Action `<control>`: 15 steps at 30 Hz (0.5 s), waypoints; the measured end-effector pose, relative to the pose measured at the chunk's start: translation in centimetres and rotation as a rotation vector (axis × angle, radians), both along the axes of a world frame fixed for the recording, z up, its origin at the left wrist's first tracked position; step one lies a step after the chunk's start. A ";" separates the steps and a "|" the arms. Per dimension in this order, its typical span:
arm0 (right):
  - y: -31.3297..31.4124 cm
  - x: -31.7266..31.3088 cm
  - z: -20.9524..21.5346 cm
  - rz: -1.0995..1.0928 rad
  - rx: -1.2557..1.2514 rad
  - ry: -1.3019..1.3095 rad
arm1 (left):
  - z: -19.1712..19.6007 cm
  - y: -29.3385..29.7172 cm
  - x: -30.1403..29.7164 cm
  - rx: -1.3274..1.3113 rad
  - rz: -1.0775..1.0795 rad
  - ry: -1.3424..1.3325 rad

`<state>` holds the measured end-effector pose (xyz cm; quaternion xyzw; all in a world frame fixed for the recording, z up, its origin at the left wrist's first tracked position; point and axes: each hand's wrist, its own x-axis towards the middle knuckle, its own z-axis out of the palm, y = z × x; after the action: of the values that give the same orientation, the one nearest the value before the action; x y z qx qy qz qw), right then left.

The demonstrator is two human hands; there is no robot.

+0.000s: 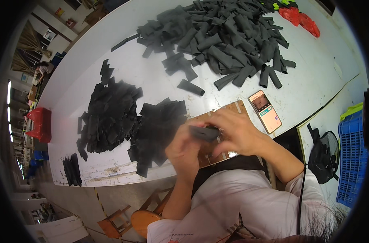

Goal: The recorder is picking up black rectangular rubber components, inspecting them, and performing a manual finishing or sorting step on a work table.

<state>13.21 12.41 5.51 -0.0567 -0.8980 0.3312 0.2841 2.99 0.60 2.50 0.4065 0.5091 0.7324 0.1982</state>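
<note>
Head view: both hands [210, 139] grip a dark strip [204, 133], phone [265, 111] and black piles [123, 121] beside.

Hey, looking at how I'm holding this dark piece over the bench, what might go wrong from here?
The flat black pieces are stacked loosely close to the table edge, so your left hand might nudge some off. The phone lies beside your right hand and could get knocked. The dark piece is pinched only at its ends and may slip.
</note>
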 end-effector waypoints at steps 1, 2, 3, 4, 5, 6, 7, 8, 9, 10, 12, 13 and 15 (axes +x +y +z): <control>-0.5 0.0 1.6 -0.012 0.146 -0.128 | 0.3 -0.3 0.5 0.068 0.021 -0.178; -0.2 0.1 1.1 -0.023 0.144 -0.133 | 0.4 -0.5 0.8 0.132 0.044 -0.356; 0.1 0.0 -0.3 0.001 0.196 -0.155 | -0.5 -0.7 0.8 0.131 0.076 -0.326; 0.3 -0.1 -1.6 0.025 0.249 -0.174 | -1.5 -0.8 0.9 0.129 0.066 -0.327; 0.3 -0.3 -3.0 0.039 0.115 -0.196 | -2.3 -0.9 0.6 0.072 0.008 -0.300; 0.3 0.0 -3.7 0.038 0.116 -0.192 | -2.7 -0.9 0.5 0.013 -0.049 -0.271; 0.4 0.1 -4.2 0.034 0.081 -0.187 | -2.2 -0.5 0.6 0.027 -0.073 -0.434; 0.5 0.4 -4.6 0.022 0.041 -0.185 | -1.4 0.1 0.4 0.020 -0.079 -0.437; 0.6 0.6 -4.6 0.016 0.033 -0.188 | -0.5 0.7 0.0 -0.029 -0.198 -0.511; 0.8 0.5 -4.0 0.041 0.042 -0.137 | 0.3 1.1 -0.6 -0.072 -0.310 -0.575; 1.3 0.2 -4.2 0.069 0.049 -0.081 | 0.9 1.6 -1.1 -0.107 -0.293 -0.362; 1.5 0.5 -5.3 0.104 0.027 -0.118 | 1.3 1.7 -0.5 -0.177 -0.228 -0.082; 1.4 0.5 -7.0 0.134 0.002 -0.156 | 0.7 2.0 0.5 -0.306 -0.084 0.111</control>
<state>13.73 13.80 -1.49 -0.0218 -0.9195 0.3432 0.1907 3.48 2.56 3.24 0.4323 0.6075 0.6137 0.2598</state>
